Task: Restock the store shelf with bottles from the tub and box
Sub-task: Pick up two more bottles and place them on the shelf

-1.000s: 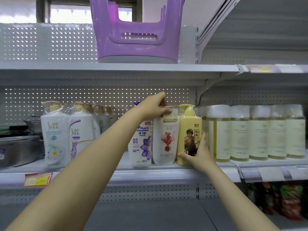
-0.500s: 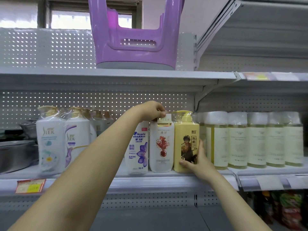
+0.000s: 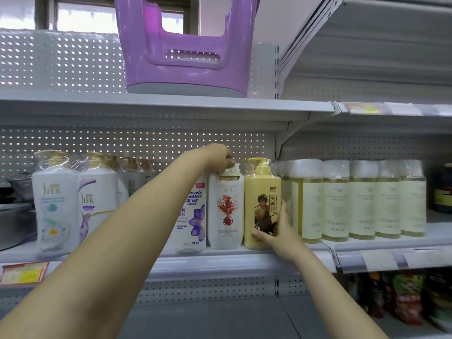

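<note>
Head view, left grip: the left hand (image 3: 220,158) has its fingers curled down over the cap of the white bottle (image 3: 225,209), holding it from above.
Right grip: the right hand (image 3: 278,232) wraps the lower right edge of the yellow pump bottle (image 3: 259,189), with the thumb across the front near the base and the fingers round the far side.
Bottle positions: both stand upright on the shelf (image 3: 220,264), side by side. I cannot tell whether they touch or only nearly touch. The white one stands close against a Head & Shoulders bottle (image 3: 193,216) on its left.
Handling: these look like full, rigid plastic bottles, so they are probably fairly heavy. Their sides are glossy and could slide in a loose hold. The yellow one wears clear film over its pump, which is likely slick and crinkly.
Where to hold: low on the body, as the right hand does, looks safest. A cap grip suits nudging better than lifting, and the pump head is best left alone.
Neighbours: a row of pale bottles (image 3: 362,199) with white caps sits just right of the yellow one. A film-wrapped SLEK pack (image 3: 56,204) stands well to the left.
Farther out: an upturned purple stool (image 3: 183,67) is on the shelf above. A price tag (image 3: 23,274) is on the front rail, and a metal pot (image 3: 14,221) is at the far left.
Out of view: the tub and the box.
</note>
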